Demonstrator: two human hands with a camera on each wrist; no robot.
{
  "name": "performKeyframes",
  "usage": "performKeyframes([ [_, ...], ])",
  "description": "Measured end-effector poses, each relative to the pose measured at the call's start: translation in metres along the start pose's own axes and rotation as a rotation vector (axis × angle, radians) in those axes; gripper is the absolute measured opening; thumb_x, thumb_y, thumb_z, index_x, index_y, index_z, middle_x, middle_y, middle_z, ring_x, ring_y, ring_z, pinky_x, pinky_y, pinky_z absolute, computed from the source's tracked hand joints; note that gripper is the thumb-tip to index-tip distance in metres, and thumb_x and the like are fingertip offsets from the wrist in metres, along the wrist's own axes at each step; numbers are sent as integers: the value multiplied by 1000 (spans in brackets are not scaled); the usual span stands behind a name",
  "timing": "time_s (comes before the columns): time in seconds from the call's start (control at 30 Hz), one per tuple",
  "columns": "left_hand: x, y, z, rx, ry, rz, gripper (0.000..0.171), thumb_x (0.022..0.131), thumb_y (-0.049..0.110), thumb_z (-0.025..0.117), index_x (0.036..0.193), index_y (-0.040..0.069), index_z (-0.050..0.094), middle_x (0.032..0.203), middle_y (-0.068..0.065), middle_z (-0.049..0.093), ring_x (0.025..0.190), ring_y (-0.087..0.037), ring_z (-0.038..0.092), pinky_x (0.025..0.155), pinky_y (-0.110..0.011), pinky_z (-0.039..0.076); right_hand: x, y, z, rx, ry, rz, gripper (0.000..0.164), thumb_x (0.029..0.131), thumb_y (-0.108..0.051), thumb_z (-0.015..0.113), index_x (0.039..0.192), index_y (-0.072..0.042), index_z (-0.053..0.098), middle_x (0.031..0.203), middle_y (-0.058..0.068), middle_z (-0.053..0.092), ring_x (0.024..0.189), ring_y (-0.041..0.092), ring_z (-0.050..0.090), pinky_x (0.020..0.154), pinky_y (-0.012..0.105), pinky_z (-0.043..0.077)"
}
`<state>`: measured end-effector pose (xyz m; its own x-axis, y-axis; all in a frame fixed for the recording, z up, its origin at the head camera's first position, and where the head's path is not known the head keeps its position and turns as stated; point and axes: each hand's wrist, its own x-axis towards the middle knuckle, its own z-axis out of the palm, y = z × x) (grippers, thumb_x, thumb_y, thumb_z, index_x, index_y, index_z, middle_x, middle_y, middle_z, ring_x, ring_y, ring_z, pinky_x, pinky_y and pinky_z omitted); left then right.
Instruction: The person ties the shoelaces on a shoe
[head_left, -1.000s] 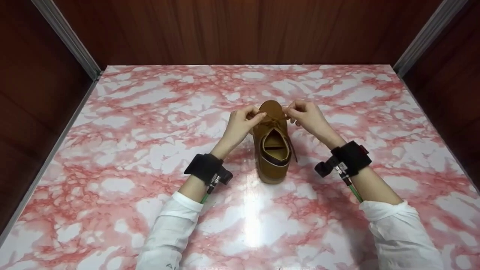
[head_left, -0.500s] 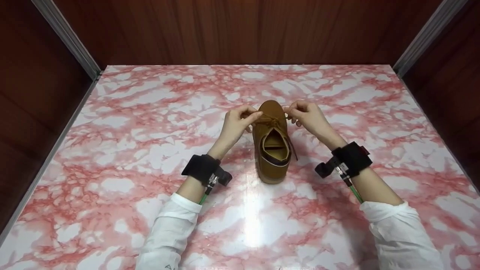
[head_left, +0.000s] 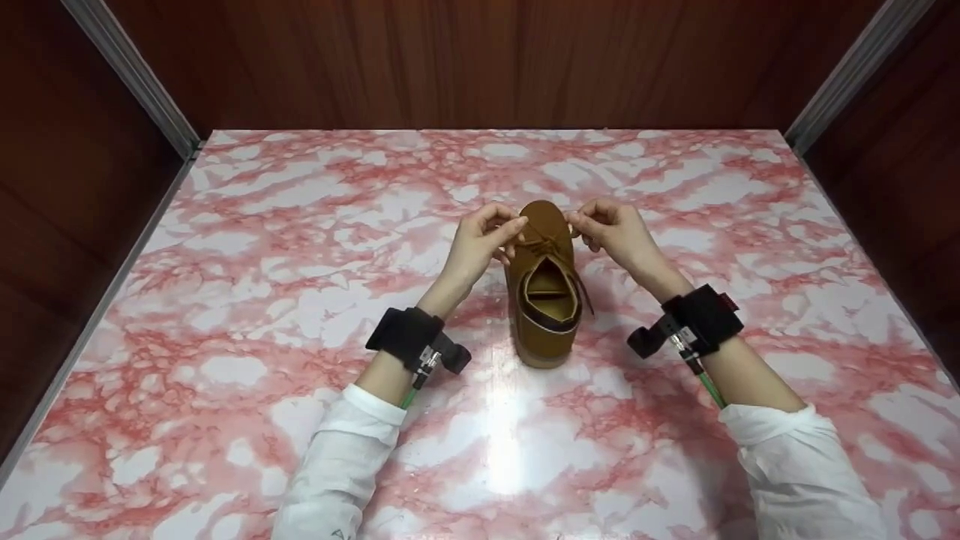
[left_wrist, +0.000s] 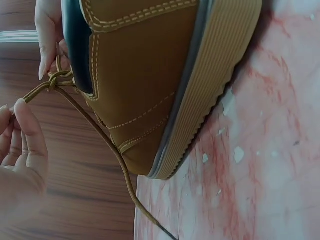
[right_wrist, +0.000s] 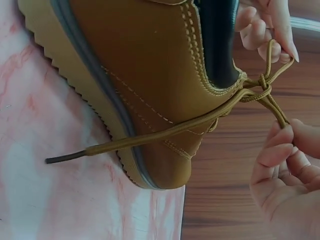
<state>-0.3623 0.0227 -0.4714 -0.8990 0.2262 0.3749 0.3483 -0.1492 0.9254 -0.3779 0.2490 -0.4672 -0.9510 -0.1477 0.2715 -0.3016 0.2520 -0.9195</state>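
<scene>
A brown leather shoe (head_left: 546, 330) stands upright on the table, toe pointing away from the person. Its shoelace (right_wrist: 267, 90) is crossed into a knot with loops above the tongue. The left hand (head_left: 476, 244) pinches one lace loop between thumb and fingers, at the shoe's left side. On the opposite side the right hand (head_left: 622, 240) pinches another loop, as the right wrist view shows. One loose lace end with a dark tip (right_wrist: 65, 157) hangs across the shoe's side in that view. Another loose end (left_wrist: 125, 175) trails down past the toe in the left wrist view.
Under the shoe lies a red-and-white marbled tabletop (head_left: 247, 300). Dark wood panels (head_left: 480, 67) enclose it at the back and both sides, with grey metal strips in the corners. Each wrist wears a black strap with a small camera (head_left: 454, 356) and green cable.
The left hand has shifted slightly left, away from the shoe's middle, drawing its lace loop outward. The right hand stays almost in place. The shoe has not moved.
</scene>
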Motion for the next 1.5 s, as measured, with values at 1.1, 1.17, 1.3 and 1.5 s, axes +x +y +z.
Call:
performKeyframes([
  [1.1, -46, 131, -1, 498, -111, -72, 21, 57, 30, 58, 68, 12, 57, 56, -2, 47, 47, -11, 39, 39, -24, 30, 0, 7, -13, -479, 122, -54, 18, 62, -41, 48, 69, -25, 52, 65, -4, 47, 49, 14, 39, 38, 28, 28],
  [1.17, -52, 148, 1, 516, -132, -86, 18, 58, 24, 59, 68, 9, 57, 56, -2, 49, 47, -9, 40, 39, -19, 29, 0, 6, -14, -492, 120, -55, 18, 62, -42, 48, 68, -26, 52, 65, -5, 47, 49, 13, 39, 38, 28, 28],
  [1.3, -55, 155, 1, 545, -173, -119, 15, 59, 20, 59, 67, 7, 57, 60, 0, 50, 49, -9, 40, 42, -19, 31, -4, -5, -16, -481, 80, -61, 17, 62, -40, 48, 69, -24, 52, 68, -6, 49, 53, 11, 41, 40, 28, 30],
  [1.5, -51, 142, -5, 596, -264, -87, 14, 60, 26, 58, 65, 13, 57, 63, 5, 50, 51, -9, 42, 45, -19, 33, -17, -45, -16, -402, -18, -3, 17, 65, -33, 50, 72, -18, 54, 75, -3, 51, 62, 13, 44, 41, 33, 32],
])
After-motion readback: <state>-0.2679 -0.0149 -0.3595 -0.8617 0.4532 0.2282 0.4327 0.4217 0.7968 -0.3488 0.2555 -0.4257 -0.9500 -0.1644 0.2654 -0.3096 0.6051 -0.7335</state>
